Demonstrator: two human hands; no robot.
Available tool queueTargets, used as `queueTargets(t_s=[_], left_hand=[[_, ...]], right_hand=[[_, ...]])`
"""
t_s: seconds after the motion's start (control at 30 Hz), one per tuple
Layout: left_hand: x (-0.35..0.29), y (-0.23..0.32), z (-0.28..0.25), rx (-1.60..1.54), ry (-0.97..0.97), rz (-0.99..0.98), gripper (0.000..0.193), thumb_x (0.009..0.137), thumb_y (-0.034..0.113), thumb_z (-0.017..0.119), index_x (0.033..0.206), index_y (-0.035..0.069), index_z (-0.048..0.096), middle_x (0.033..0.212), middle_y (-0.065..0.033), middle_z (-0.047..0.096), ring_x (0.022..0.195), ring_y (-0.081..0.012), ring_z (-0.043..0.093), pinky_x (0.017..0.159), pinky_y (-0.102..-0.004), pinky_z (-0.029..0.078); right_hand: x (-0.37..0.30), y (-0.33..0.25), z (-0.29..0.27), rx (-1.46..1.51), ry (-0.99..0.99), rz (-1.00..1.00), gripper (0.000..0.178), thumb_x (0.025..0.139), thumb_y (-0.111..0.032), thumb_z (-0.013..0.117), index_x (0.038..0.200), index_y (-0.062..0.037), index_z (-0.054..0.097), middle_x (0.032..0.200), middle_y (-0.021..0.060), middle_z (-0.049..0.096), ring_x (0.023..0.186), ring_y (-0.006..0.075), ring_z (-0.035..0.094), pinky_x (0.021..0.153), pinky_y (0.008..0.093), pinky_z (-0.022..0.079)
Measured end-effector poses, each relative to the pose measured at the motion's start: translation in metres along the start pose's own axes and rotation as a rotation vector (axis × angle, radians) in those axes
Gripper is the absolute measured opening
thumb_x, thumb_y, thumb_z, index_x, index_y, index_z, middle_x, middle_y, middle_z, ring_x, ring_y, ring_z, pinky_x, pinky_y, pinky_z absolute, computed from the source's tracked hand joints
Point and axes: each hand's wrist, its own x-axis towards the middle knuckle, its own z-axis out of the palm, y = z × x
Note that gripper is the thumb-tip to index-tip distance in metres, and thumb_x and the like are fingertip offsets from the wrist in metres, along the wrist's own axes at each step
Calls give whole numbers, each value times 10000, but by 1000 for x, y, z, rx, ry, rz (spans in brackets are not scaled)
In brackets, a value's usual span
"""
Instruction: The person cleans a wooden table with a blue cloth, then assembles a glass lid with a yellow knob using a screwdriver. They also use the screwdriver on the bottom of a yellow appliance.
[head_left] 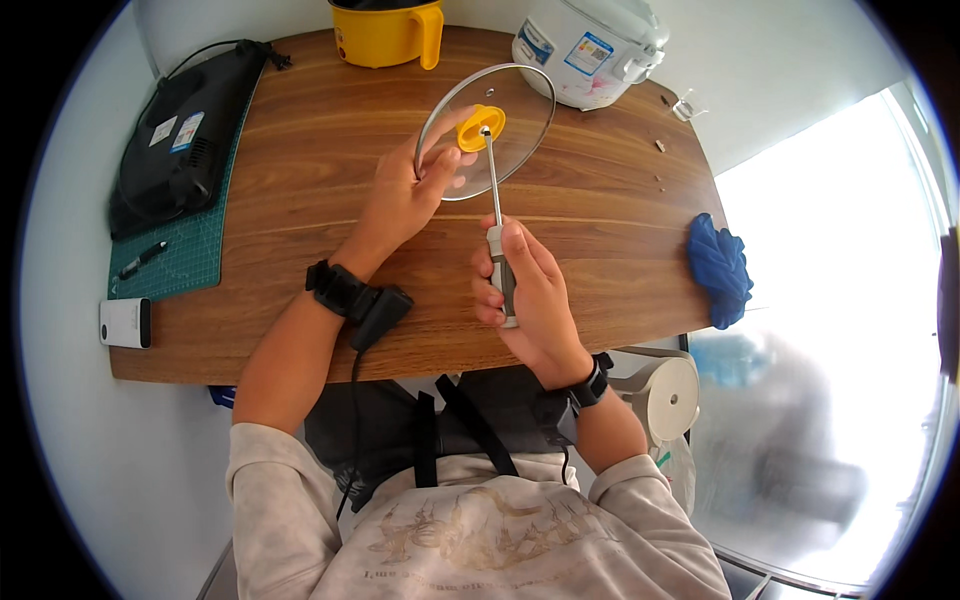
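Note:
Above the far middle of the table, my left hand [432, 165] grips a round glass pot lid [525, 105] with a metal rim. Its fingers reach behind the glass to the yellow knob [470, 133], and the thumb lies over the near side. The lid is tilted, with its face toward me. My right hand [532, 280] is wrapped around the grey and white handle of a screwdriver [494, 185]. The screwdriver's shaft points away from me, and its tip meets the centre of the yellow knob. Whether a screw sits there is too small to tell.
On the wooden table [320, 250], a yellow pot [385, 35] and white rice cooker [585, 55] stand at the back. At left, a black appliance [180, 145] lies on a green cutting mat [200, 250] with a pen [143, 259]; a white box [125, 323] is nearer. A blue cloth [718, 268] lies right.

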Motion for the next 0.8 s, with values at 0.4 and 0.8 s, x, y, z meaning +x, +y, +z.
queueTargets(t_s=[0.4,0.8], left_hand=[[3,1,-8,-153,-104,-248,457,1057,160,473,1500,63,417,1358,-153,596,1147,-234,671,839,-300,611],[2,-1,-12,-160,-113,-265,466,1055,179,487,1503,74,420,1347,-154,607,1140,-227,676,837,-290,611]], right_hand=[[-2,-33,-59,-1693,286,-923,291,953,-201,648,1240,-154,652,878,48,666,662,244,638,575,355,494],[-2,-59,-53,-2067,201,-1082,360,886,-164,702,1240,-210,655,802,14,594,653,218,625,536,340,483]])
